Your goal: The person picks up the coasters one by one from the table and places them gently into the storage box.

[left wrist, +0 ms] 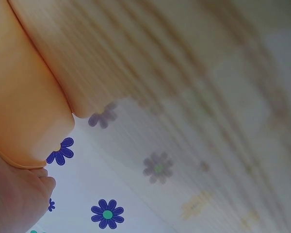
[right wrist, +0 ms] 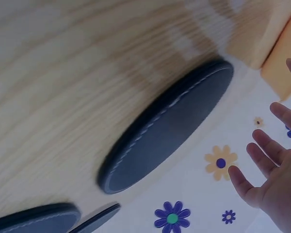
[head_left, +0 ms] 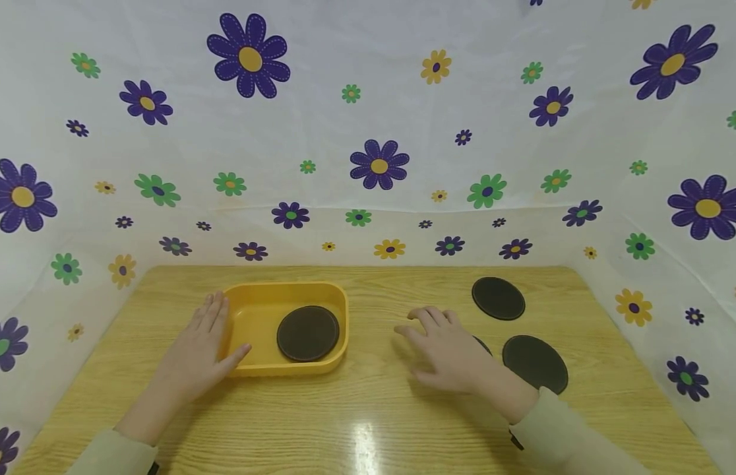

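A yellow tray sits left of the middle of the table, with a round black coaster lying flat in its right half. My left hand rests against the tray's left side, fingers straight along the wall and thumb over the front left corner. Over the table right of the tray hovers my right hand, its fingers spread and loosely bent around nothing. It partly covers a second coaster. In the right wrist view a coaster with a stitched edge stands out beside the hand.
Two more black coasters lie to the right, one farther back and one nearer. The wooden table is bounded behind and at both sides by a white flowered cloth.
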{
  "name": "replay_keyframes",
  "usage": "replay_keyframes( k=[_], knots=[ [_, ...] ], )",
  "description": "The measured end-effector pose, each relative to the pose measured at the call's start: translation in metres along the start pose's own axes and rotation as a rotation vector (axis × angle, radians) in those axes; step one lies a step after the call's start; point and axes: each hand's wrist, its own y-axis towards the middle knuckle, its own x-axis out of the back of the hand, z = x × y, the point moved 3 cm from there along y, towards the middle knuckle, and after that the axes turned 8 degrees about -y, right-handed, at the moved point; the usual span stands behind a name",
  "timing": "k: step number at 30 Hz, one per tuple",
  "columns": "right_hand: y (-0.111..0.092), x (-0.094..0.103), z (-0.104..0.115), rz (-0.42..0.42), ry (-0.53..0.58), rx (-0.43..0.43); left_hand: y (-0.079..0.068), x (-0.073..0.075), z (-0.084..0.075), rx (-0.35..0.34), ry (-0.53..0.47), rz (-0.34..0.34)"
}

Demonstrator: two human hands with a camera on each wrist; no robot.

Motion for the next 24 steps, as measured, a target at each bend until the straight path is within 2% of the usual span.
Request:
replay_keyframes(
  k=[11, 24],
  knots=[
    [-0.031, -0.013, -0.017, -0.004, -0.022, -0.033, -0.001, 0.001, 0.0, -0.005, -0.004, -0.001],
    [-0.05, -0.023, -0.031, -0.008, -0.06, -0.063, 0.0, 0.001, -0.001, -0.007, -0.008, -0.014]
  ],
)
